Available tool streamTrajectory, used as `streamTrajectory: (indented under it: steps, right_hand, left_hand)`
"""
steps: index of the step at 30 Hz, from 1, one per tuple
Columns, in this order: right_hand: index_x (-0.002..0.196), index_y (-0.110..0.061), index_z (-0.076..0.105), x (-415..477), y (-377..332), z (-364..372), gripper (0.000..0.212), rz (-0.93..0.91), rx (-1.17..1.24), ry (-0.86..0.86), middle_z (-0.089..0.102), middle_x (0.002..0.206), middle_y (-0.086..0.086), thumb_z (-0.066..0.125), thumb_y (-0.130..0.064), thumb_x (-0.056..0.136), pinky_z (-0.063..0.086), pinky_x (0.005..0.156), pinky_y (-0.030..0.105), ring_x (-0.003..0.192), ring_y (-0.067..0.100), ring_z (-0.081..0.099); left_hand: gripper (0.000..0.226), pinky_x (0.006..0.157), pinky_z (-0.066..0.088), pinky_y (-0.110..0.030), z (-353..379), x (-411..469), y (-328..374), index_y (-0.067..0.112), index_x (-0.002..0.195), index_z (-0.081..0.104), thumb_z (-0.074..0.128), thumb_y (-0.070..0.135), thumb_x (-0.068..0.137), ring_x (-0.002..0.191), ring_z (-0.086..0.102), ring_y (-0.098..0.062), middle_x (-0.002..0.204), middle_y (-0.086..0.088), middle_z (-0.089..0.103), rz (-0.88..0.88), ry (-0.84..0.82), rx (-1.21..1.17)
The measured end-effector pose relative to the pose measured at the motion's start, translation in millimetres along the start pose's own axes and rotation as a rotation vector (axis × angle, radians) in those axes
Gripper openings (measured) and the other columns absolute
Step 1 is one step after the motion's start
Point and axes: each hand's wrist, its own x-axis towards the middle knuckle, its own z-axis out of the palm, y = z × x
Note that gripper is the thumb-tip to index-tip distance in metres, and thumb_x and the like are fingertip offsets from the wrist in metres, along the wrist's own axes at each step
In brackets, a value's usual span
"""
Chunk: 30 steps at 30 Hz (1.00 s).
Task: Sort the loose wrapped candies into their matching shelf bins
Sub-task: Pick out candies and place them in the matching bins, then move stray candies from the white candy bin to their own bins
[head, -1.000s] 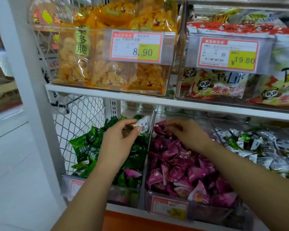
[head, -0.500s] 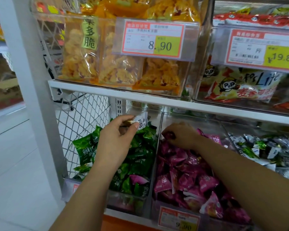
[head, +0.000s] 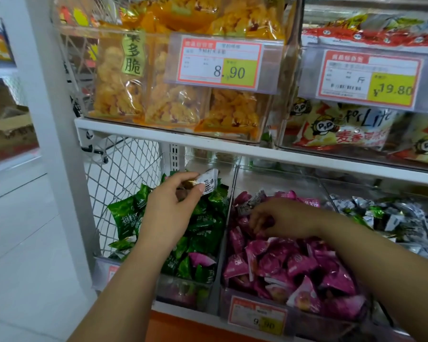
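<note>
White-wrapped candy (head: 209, 181) is pinched at one end between thumb and forefinger of the left hand (head: 173, 206), raised over the green bin (head: 183, 290) and well apart from the silver-white candies (head: 393, 218) it seems to match. It is likely light, with crinkly, slick film, so a wrapper end is the sure hold. The left hand shows its back, wrist bent upward. The right hand (head: 287, 215) dips palm-down into the pink bin (head: 307, 323), fingers curled near a grey stray (head: 250, 202); blur hides whether its grip has closed on anything.
</note>
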Motion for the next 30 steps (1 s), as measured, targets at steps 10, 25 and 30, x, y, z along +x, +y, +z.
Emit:
streamTrajectory:
  steps: [10, 25, 30]
  right_hand:
    - [0.112, -0.017, 0.065, 23, -1, -19, 0.021, 0.12, 0.105, 0.355, 0.061, 0.1, -0.007, 0.059, -0.02, 0.092, 0.036, 0.062, 0.003, 0.085, 0.001, 0.054]
    - [0.129, -0.019, 0.058, 71, 6, -1, 0.04, 0.229, -0.07, 0.02, 0.062, 0.123, 0.008, 0.061, -0.019, 0.09, 0.05, 0.084, 0.031, 0.1, 0.022, 0.063]
    - [0.122, -0.015, 0.06, 64, -1, -1, 0.036, 0.234, -0.112, -0.087, 0.063, 0.103, 0.003, 0.064, -0.024, 0.088, 0.041, 0.067, 0.022, 0.081, 0.014, 0.052]
  left_hand:
    - [0.019, 0.058, 0.041, -0.004, 2, 2, 1, 0.037, 0.107, 0.06, 0.062, 0.033, 0.089, 0.082, 0.06, -0.003, 0.094, 0.01, 0.065, -0.015, 0.009, -0.014]
    - [0.02, 0.058, 0.041, -0.005, 0, 5, -3, 0.032, 0.109, 0.062, 0.062, 0.031, 0.089, 0.069, 0.055, 0.003, 0.087, 0.007, 0.064, -0.025, 0.022, -0.028]
    - [0.02, 0.054, 0.038, -0.005, -1, 4, -2, 0.033, 0.108, 0.062, 0.062, 0.03, 0.089, 0.061, 0.051, 0.008, 0.082, 0.008, 0.063, -0.024, 0.016, -0.03]
